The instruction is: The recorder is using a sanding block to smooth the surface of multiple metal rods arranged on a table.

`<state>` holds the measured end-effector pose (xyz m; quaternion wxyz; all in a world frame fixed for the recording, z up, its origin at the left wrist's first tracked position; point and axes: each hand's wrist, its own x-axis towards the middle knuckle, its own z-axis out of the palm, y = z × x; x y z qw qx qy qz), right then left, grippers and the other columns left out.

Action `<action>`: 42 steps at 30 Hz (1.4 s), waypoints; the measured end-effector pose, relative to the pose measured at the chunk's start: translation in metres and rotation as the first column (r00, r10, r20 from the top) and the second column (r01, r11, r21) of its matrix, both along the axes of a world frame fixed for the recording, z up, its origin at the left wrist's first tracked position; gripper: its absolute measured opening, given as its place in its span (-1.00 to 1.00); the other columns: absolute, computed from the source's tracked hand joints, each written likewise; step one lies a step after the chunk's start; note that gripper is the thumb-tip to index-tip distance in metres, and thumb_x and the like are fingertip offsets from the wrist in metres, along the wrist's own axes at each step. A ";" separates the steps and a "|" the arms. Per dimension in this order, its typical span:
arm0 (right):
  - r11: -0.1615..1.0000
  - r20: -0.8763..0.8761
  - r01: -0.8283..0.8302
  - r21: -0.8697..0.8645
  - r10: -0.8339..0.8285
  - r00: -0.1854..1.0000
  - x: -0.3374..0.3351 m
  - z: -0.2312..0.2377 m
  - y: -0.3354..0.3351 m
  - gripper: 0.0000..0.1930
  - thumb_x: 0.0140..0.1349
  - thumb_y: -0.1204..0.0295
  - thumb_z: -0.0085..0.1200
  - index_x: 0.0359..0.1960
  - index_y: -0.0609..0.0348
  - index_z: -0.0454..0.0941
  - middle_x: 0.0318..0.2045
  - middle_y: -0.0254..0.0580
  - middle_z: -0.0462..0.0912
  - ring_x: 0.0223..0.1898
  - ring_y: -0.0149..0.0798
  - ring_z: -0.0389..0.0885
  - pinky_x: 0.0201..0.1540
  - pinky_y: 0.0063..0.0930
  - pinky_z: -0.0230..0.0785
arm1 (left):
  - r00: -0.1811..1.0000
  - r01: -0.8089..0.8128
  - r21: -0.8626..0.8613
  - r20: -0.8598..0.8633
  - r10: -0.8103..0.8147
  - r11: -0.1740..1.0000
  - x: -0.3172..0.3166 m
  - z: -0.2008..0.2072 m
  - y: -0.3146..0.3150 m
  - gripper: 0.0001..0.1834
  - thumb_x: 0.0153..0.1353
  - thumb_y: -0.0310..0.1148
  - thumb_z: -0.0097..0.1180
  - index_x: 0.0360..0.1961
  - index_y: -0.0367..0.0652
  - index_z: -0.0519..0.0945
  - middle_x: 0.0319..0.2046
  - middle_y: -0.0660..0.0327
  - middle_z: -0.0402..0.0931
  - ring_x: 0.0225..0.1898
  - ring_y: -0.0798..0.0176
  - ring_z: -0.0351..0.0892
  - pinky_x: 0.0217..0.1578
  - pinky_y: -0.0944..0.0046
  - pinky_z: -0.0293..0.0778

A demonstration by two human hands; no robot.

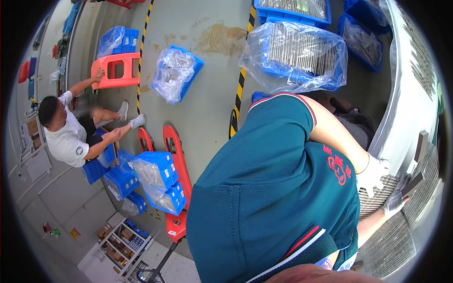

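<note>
My left hand (373, 174), in a white glove, lies with its fingers spread on a packed row of thin metal rods (375, 203) on the bench. Beyond the same rods is my right hand (394, 202), in a white glove with grey on the palm side. Its fingers and thumb close around the near end of a dark grey bar (414, 184); part of this grip is small and hard to see. A second dark bar (421, 147) stands a little farther up the bench. My teal shirt fills the middle of the view.
More rods (387, 250) cover the bench. Behind me, blue crates of rods in clear plastic (302, 52) stand at the top, another crate (175, 74) on the floor. A red pallet jack (179, 188) carries blue crates. A seated co-worker (68, 132) touches a red stool (115, 70).
</note>
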<state>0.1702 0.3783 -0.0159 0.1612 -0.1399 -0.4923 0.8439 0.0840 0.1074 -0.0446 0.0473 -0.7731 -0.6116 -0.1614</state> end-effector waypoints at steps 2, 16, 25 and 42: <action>0.999 0.016 0.030 0.017 -0.030 0.999 0.000 -0.001 -0.001 -0.15 0.23 0.11 0.04 0.36 0.36 -0.11 0.39 0.15 -0.08 0.41 0.07 -0.14 0.47 -0.06 -0.45 | 1.000 0.003 -0.003 0.002 -0.003 1.000 0.000 0.000 0.001 -0.19 -0.03 0.49 -0.17 0.26 0.48 0.28 0.32 0.32 0.16 0.27 -0.25 0.08 0.14 -0.41 -0.09; 0.981 0.031 -0.008 -0.194 0.015 0.999 0.049 0.012 0.015 -0.19 0.22 0.23 0.08 0.36 0.36 -0.10 0.39 0.17 -0.13 0.42 0.07 -0.23 0.47 -0.07 -0.42 | 0.999 -0.033 0.032 0.011 0.032 0.999 0.003 -0.008 0.005 -0.20 -0.01 0.50 -0.24 0.26 0.52 0.27 0.34 0.29 0.13 0.29 -0.29 0.07 0.14 -0.43 -0.07; 0.872 -0.114 -0.163 -0.462 0.124 0.986 0.099 -0.025 0.059 -0.30 0.35 0.21 -0.14 0.40 0.12 -0.18 0.43 0.01 -0.28 0.43 0.05 -0.31 0.46 -0.04 -0.40 | 0.999 0.039 0.245 0.014 -0.044 0.969 -0.001 -0.012 0.002 -0.35 0.11 0.35 -0.17 0.16 0.33 0.40 0.15 0.23 0.36 0.14 -0.16 0.27 0.09 -0.35 0.08; 0.963 -0.013 0.255 0.091 -0.255 0.967 0.195 0.013 -0.053 -0.24 0.25 -0.06 -0.03 0.32 0.22 0.11 0.23 -0.01 0.30 0.27 -0.09 0.25 0.38 -0.16 -0.01 | 0.980 0.114 0.010 0.165 -0.114 0.993 -0.028 0.023 -0.037 -0.06 -0.22 0.39 0.14 0.17 0.07 0.45 0.16 -0.09 0.32 0.19 -0.35 0.15 0.22 -0.36 -0.09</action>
